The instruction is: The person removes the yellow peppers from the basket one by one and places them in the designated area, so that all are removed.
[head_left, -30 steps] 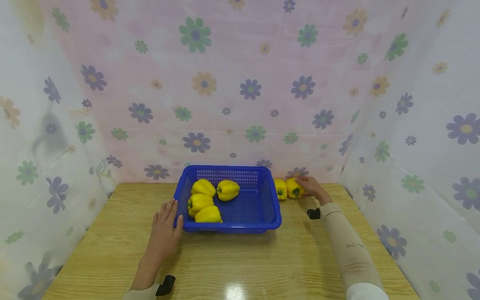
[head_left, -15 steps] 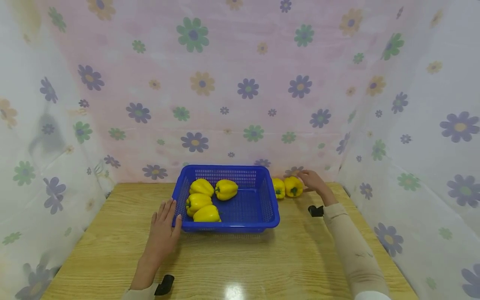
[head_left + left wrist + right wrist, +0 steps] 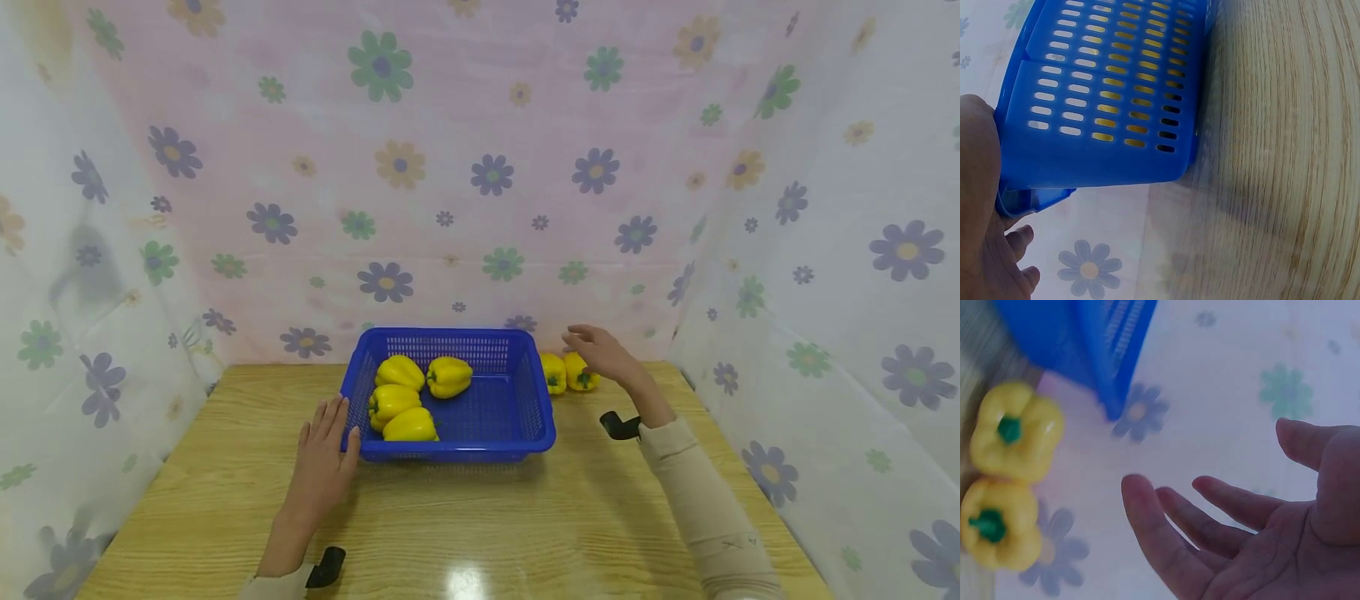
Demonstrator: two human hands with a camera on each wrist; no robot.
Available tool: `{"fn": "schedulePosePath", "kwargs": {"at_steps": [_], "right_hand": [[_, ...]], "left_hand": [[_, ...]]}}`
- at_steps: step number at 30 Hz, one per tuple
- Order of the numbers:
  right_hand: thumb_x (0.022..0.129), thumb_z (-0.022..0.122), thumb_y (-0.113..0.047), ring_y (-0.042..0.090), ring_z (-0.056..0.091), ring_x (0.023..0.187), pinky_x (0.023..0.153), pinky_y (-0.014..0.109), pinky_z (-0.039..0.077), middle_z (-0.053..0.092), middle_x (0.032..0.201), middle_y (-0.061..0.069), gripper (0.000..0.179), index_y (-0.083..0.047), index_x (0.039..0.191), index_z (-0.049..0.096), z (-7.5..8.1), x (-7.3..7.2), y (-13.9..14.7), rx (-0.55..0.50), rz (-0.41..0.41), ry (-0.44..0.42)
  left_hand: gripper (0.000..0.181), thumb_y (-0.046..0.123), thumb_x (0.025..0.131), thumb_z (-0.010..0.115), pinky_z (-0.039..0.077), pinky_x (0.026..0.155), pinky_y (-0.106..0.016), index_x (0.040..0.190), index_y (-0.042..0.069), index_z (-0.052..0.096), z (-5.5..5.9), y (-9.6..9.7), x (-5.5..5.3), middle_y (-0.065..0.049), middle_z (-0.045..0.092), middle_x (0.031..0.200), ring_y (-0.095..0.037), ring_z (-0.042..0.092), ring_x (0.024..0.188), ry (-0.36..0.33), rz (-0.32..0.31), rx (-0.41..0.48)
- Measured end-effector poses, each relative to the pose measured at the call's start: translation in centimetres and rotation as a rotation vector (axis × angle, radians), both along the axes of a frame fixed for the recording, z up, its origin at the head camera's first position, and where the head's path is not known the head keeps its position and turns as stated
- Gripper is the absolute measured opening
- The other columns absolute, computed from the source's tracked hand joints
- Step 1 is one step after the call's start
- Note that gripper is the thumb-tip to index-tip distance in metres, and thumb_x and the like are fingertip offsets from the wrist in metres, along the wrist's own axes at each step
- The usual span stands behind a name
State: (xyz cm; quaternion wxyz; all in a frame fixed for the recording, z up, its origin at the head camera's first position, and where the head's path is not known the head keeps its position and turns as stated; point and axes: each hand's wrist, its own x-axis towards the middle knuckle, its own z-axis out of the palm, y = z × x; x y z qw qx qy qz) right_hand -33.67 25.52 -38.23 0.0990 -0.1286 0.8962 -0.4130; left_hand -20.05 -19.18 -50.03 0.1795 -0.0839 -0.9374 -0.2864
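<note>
A blue perforated basket (image 3: 457, 448) stands on the table with several yellow bell peppers (image 3: 411, 425) inside, mostly on its left. My left hand (image 3: 322, 462) rests on the basket's left rim, fingers straight; in the left wrist view the left hand (image 3: 982, 206) lies along the rim. Two more yellow peppers sit side by side just right of the basket, one pepper (image 3: 553, 373) by its wall and another pepper (image 3: 582, 377) beyond. Above the outer one my right hand (image 3: 607, 354) hovers, holding nothing. The right wrist view shows the right hand (image 3: 1241, 537) with fingers spread, apart from both green-stemmed peppers (image 3: 1016, 431).
The wood-grain table (image 3: 480, 517) extends in front of the basket and to both sides. Flower-patterned cloth (image 3: 450, 167) hangs behind it and along the left and right. Black wrist devices (image 3: 621, 425) sit near each sleeve.
My right hand has let go of the outer pepper, lifted, and moved left over it. That pepper stands close against its neighbour. The left hand has stayed at the basket's rim.
</note>
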Motion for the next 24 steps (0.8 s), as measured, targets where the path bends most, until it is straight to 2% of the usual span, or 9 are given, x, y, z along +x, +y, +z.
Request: {"fn": "schedulePosePath", "kwargs": {"at_steps": [7,12,15,18,24], "right_hand": [[0.11,0.043,-0.036,0.047,0.047,0.137,0.1,0.055,0.053,0.042,0.154,0.029,0.059,0.003,0.154,0.038,1.3,2.2,-4.9,0.005,0.16,0.035],[0.109,0.046,-0.038,0.042,0.052,0.134,0.096,0.048,0.057,0.046,0.153,0.024,0.056,-0.001,0.151,0.046,1.7,2.5,-8.2,0.025,0.215,0.04],[0.108,0.047,-0.04,0.038,0.059,0.126,0.091,0.044,0.059,0.05,0.151,0.022,0.057,-0.001,0.15,0.048,1.5,1.8,-9.7,0.054,0.227,0.043],[0.108,0.047,-0.038,0.038,0.063,0.119,0.091,0.045,0.059,0.05,0.151,0.021,0.057,0.0,0.15,0.047,0.9,0.6,-11.0,0.066,0.238,-0.005],[0.108,0.047,-0.038,0.041,0.056,0.125,0.093,0.047,0.058,0.048,0.151,0.025,0.058,0.004,0.148,0.049,-1.1,-2.1,-13.0,0.155,0.25,-0.149]], "left_hand": [[0.058,0.027,0.11,0.041,0.014,0.116,-0.073,0.156,-0.007,0.03,0.0,-0.1,-0.2,-0.028,0.027,0.163,-0.052,0.017,0.151,-0.031,-0.003,0.003],[0.058,0.025,0.11,0.042,0.014,0.116,-0.073,0.157,-0.007,0.03,0.0,-0.1,-0.3,-0.028,0.028,0.163,-0.052,0.017,0.151,-0.03,0.0,0.0],[0.058,0.025,0.11,0.043,0.014,0.116,-0.073,0.156,-0.007,0.03,0.0,-0.1,-0.2,-0.029,0.028,0.162,-0.052,0.017,0.151,-0.026,0.002,-0.003],[0.058,0.025,0.11,0.043,0.014,0.116,-0.073,0.156,-0.007,0.031,0.0,-0.1,-0.2,-0.029,0.028,0.162,-0.052,0.018,0.151,-0.024,0.003,-0.006],[0.057,0.022,0.109,0.044,0.015,0.116,-0.074,0.156,-0.008,0.032,0.0,-0.1,-0.2,-0.029,0.029,0.161,-0.053,0.018,0.15,-0.019,0.003,-0.012]]}}
